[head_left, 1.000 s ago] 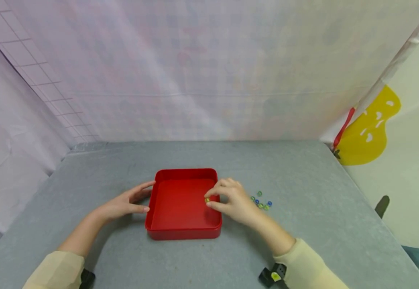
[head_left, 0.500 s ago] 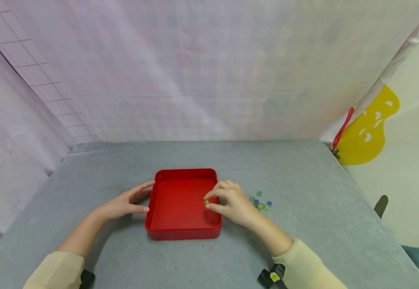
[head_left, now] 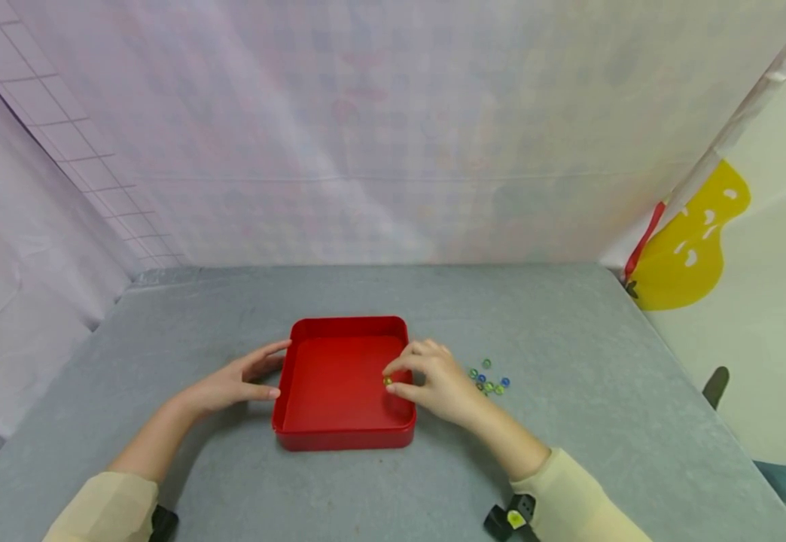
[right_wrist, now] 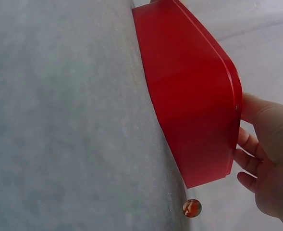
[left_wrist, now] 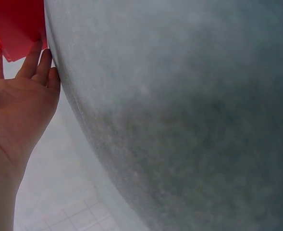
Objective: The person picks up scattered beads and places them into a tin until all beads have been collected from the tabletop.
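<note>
While our straight-fingered left hand [head_left: 233,382] touches the left side of a square red tray [head_left: 345,439], our right hand [head_left: 439,380] pinches a round yellowish glass marble [head_left: 388,382] over the tray's right part, green and blue glass marbles [head_left: 490,386] lying on the grey table [head_left: 569,339] nearby.

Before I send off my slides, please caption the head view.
Right hand pinching a yellow marble over a red tray, left hand at its side, blue and green marbles on grey tabletop.
</note>
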`<action>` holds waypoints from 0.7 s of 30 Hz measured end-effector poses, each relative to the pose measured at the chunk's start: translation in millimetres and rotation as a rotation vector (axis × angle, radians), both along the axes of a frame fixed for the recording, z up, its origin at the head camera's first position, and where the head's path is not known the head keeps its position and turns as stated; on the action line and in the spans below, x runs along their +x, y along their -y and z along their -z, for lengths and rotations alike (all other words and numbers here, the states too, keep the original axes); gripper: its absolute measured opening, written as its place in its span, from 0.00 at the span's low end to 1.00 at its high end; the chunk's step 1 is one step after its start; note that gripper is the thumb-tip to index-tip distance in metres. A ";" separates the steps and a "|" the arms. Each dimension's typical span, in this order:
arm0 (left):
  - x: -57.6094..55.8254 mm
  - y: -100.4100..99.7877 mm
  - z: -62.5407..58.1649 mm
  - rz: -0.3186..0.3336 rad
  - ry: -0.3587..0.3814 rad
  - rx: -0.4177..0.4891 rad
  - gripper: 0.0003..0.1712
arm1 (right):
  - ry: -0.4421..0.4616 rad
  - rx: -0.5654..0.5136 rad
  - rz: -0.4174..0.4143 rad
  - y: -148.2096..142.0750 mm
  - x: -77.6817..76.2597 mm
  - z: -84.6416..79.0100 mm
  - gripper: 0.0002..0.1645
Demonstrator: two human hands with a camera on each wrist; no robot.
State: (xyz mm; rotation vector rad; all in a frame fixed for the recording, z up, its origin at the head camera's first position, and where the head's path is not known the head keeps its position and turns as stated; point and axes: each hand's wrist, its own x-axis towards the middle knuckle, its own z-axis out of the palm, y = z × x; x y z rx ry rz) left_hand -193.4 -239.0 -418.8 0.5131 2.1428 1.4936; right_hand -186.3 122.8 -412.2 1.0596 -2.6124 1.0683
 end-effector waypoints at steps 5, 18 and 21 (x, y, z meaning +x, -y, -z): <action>-0.3 0.7 0.6 0.006 -0.003 0.003 0.45 | 0.006 0.004 0.004 -0.2 0.3 -0.1 0.13; -0.1 0.7 0.8 -0.002 0.004 0.004 0.45 | 0.007 -0.001 0.000 -0.7 0.3 -1.5 0.14; -0.3 1.2 0.8 0.004 0.005 0.008 0.45 | 0.009 -0.001 0.002 -1.3 0.4 -2.0 0.14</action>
